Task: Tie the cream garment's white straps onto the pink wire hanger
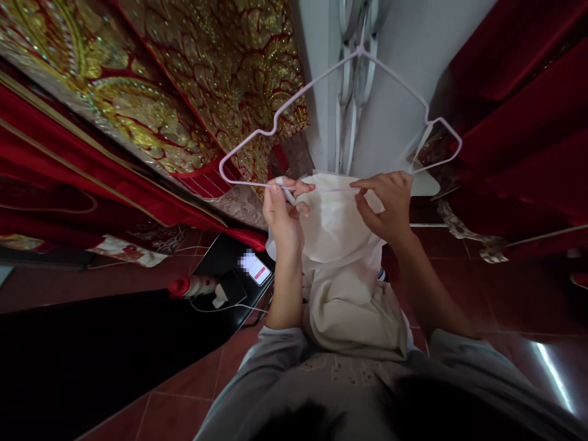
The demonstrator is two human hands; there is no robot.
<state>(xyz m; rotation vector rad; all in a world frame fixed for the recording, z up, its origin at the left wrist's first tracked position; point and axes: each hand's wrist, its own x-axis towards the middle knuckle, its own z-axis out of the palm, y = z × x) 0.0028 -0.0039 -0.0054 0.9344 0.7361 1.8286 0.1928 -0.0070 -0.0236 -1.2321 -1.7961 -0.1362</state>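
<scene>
A pale pink clothes hanger [316, 81] is held up in front of me, its hook end pointing away. My left hand [285, 214] grips the lower bar near its left end, thumb against the bar, with a narrow white strip between the fingers. My right hand [390, 205] pinches the same bar farther right between thumb and fingertips. Behind and below the bar, an off-white cloth [337, 223] hangs down and gathers in folds on my lap. Whether the cloth is fastened to the hanger, I cannot tell.
Red and gold sequined garments [151, 116] hang at left, dark red fabric [523, 116] at right. White straps [349, 116] hang by the pale wall ahead. A black table [138, 343] at lower left bears a lit phone [257, 269], a red-capped bottle [193, 286] and a white cable.
</scene>
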